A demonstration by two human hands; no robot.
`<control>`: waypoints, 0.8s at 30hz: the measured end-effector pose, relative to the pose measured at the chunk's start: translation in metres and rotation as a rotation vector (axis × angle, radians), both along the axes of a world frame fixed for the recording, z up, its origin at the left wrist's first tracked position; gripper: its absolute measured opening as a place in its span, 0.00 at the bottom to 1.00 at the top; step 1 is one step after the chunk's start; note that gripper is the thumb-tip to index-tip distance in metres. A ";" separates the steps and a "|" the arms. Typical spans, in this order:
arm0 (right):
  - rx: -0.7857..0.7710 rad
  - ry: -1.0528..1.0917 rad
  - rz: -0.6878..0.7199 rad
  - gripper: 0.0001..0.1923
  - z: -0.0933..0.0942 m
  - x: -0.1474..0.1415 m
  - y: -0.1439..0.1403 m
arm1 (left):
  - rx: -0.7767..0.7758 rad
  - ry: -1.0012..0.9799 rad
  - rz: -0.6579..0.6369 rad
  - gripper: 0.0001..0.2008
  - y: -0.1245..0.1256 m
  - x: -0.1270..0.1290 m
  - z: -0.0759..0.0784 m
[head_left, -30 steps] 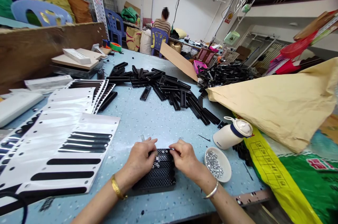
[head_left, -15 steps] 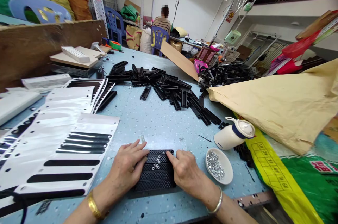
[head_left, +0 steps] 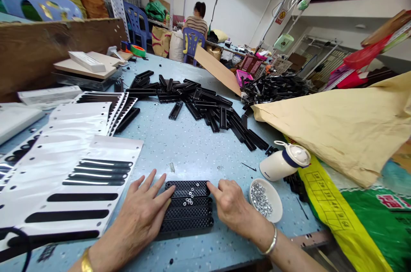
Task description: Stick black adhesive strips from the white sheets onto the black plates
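Observation:
Several black plastic strips with a crosshatched surface (head_left: 189,213) lie side by side as a block at the table's front. A few small metal nuts (head_left: 189,200) rest loose on top of them. My left hand (head_left: 141,203) is open with spread fingers, its index fingertip at the block's upper left end and its thumb along the left side. My right hand (head_left: 233,203) points its index finger at the block's upper right corner, the other fingers curled; no object shows in it. Right of that hand stands a white bowl (head_left: 278,210) holding many shiny nuts.
A white lidded bottle (head_left: 272,166) stands behind the bowl. Black strips are piled (head_left: 202,103) across the table's middle. White sheets with black adhesive strips (head_left: 105,148) lie at left. Brown paper (head_left: 334,122) and a yellow-green sack (head_left: 324,203) cover the right. A person (head_left: 196,22) sits far back.
My left hand has spread its fingers and shifted left, uncovering more of the block's left end. My right hand's index finger has moved slightly outward to the corner. The view has shifted a little.

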State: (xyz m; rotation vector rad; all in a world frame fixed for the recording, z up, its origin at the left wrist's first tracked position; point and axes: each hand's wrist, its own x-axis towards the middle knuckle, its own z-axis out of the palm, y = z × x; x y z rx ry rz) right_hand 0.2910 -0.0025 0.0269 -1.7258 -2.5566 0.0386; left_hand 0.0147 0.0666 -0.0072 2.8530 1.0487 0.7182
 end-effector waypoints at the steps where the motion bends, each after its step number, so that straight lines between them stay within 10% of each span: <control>1: -0.011 0.032 -0.004 0.24 0.001 0.000 0.002 | -0.003 0.009 0.005 0.17 0.000 -0.002 0.000; 24: -0.083 0.419 0.087 0.25 0.002 0.001 0.006 | -0.182 0.048 0.033 0.22 -0.008 -0.018 0.000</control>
